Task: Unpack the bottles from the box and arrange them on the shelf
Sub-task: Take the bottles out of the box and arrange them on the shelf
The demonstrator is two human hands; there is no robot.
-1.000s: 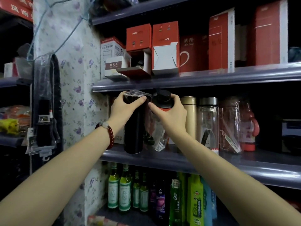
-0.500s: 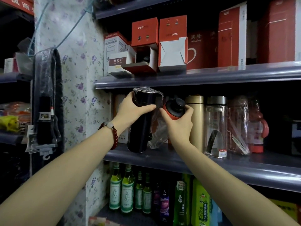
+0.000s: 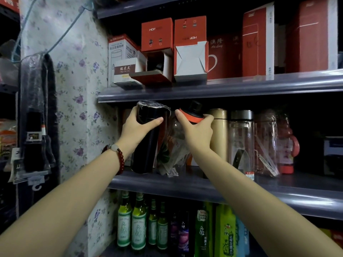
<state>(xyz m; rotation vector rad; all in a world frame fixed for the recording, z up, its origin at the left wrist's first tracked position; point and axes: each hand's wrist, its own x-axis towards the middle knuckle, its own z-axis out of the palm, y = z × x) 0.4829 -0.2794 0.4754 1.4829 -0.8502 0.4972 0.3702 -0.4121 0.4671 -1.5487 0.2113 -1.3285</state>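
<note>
My left hand (image 3: 138,127) grips the upper part of a tall black flask (image 3: 148,145) wrapped in clear film, which stands at the left end of the middle shelf (image 3: 185,184). My right hand (image 3: 197,131) holds the neck of a clear bottle with an orange ring and a black cap (image 3: 191,113), tilted left and still in a plastic bag (image 3: 171,154). Right of them stand a gold flask (image 3: 219,134), a clear glass bottle with a silver cap (image 3: 241,140), a bagged clear bottle (image 3: 264,143) and a red bottle (image 3: 287,145).
The upper shelf (image 3: 222,86) carries red and white boxes, two with open flaps (image 3: 190,60). Below, green and dark bottles (image 3: 139,223) fill the bottom shelf. A floral-papered pillar (image 3: 74,89) stands to the left with packaged goods (image 3: 35,127) hanging on it.
The orange-ringed bottle has tipped from upright to leaning left in my right hand. My left hand has kept hold of the black flask, which stays at the shelf's left end.
</note>
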